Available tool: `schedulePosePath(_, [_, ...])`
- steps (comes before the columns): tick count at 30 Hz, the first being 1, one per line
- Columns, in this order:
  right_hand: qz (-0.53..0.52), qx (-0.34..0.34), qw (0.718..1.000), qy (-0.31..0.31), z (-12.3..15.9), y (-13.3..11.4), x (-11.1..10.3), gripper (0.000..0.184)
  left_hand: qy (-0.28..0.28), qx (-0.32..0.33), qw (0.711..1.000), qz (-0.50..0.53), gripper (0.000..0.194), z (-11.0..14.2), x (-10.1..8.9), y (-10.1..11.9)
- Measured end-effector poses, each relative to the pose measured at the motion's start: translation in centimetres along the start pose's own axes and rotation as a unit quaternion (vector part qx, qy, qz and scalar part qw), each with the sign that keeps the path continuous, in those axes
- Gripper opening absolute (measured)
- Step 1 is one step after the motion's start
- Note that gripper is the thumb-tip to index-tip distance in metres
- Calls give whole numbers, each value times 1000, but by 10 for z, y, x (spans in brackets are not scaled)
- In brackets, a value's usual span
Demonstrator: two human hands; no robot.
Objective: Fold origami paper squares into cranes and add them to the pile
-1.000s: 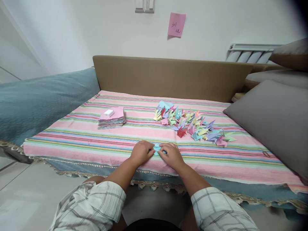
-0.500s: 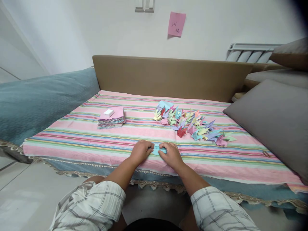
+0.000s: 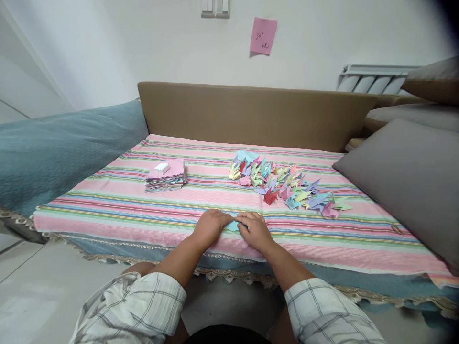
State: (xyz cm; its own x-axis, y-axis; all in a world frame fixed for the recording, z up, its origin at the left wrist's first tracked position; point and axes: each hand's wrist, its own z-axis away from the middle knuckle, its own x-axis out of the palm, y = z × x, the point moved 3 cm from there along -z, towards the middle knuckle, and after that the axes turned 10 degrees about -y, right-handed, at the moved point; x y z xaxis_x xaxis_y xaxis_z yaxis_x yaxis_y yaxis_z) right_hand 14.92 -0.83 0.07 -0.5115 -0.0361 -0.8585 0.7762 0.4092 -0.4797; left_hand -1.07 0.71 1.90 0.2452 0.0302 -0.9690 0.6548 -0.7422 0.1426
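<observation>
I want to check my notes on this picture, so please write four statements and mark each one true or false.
1. The left hand and right hand both touch the light-blue paper. True.
2. The small white object lies beside the paper stack. False: it lies on top.
3. The folded paper cranes are right of the paper stack. True.
4. The note on the wall is green. False: it is pink.

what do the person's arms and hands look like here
The left sleeve and right sleeve are whitish with thin dark checks, leaving the forearms bare. The left hand and right hand wear no gloves, and no watch shows.
</observation>
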Motion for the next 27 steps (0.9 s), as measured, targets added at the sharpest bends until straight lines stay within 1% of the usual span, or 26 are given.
schedulePosePath(2, [5,0,1000,4,0,0,0,30,16,8,1000,-25,26,1,0,0])
schedulePosePath(4, [12,-2,1000,7,-1,0,2,31,17,23,998,-52,21,1,1,1])
schedulePosePath(8, [35,-10,999,10,0,0,3,30,-13,34,996,-81,16,3,2,4])
schedulePosePath(14, [80,-50,995,-10,5,-6,-5,28,-47,28,995,-87,20,6,-3,8])
schedulePosePath(17, [130,-75,988,-29,12,-12,-6,39,-56,29,995,-83,22,7,-5,11])
schedulePosePath(20, [180,-89,976,-82,21,-13,1,63,-61,33,994,-85,24,7,-5,12])
schedulePosePath(22, [200,-81,969,-118,27,-10,7,74,-61,33,994,-87,25,7,-5,12])
schedulePosePath(24, [210,-66,965,-142,31,-7,10,77,-60,33,994,-89,26,7,-4,11])
schedulePosePath(27, [215,-34,961,-171,36,-4,6,75,-59,38,993,-92,25,7,-4,11])
